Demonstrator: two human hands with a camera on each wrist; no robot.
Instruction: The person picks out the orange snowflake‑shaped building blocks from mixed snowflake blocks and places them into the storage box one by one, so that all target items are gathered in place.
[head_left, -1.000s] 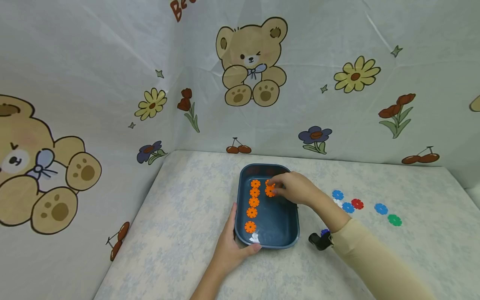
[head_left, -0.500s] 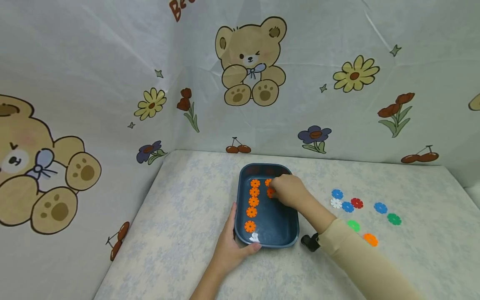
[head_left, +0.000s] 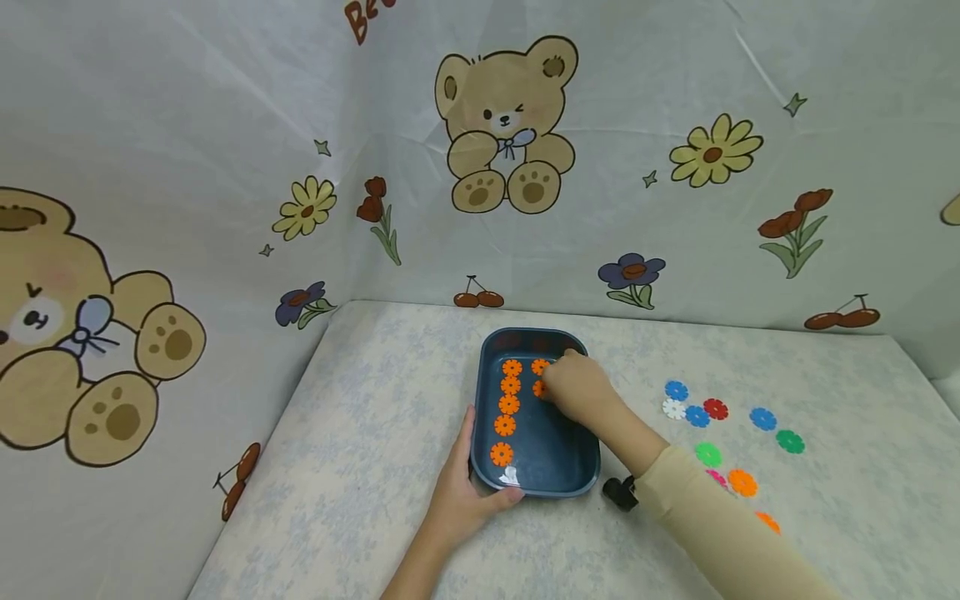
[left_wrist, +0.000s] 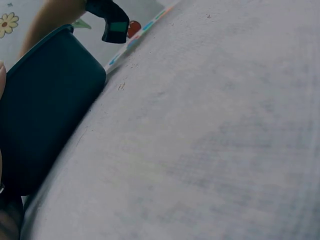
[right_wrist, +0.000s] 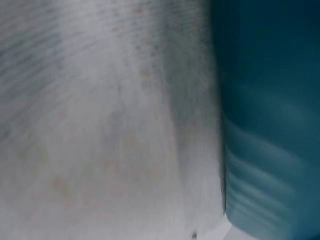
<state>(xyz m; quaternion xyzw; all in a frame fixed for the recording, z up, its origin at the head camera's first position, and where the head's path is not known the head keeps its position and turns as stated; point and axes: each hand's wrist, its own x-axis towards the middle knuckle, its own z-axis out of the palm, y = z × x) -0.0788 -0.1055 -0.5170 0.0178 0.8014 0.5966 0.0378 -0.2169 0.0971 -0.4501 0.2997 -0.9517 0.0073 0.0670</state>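
A dark blue tray stands on the table in the head view. Several orange flower discs lie in a column along its left side, and one more orange disc lies at the top of a second column. My left hand grips the tray's near left corner, thumb over the rim. My right hand reaches into the tray's far part with its fingers bent down onto an orange disc; the fingertips are hidden. In the left wrist view the tray's outer wall shows. The right wrist view is blurred, with the tray wall on its right side.
Loose discs lie on the table right of the tray: blue, white, red, green, green, orange and others. Printed curtains close off the back and left. A black wrist camera sits on my right forearm.
My right forearm swung towards the tray, uncovering more loose discs near the front right. The right hand stayed on the orange disc in the second column. The left hand has not moved.
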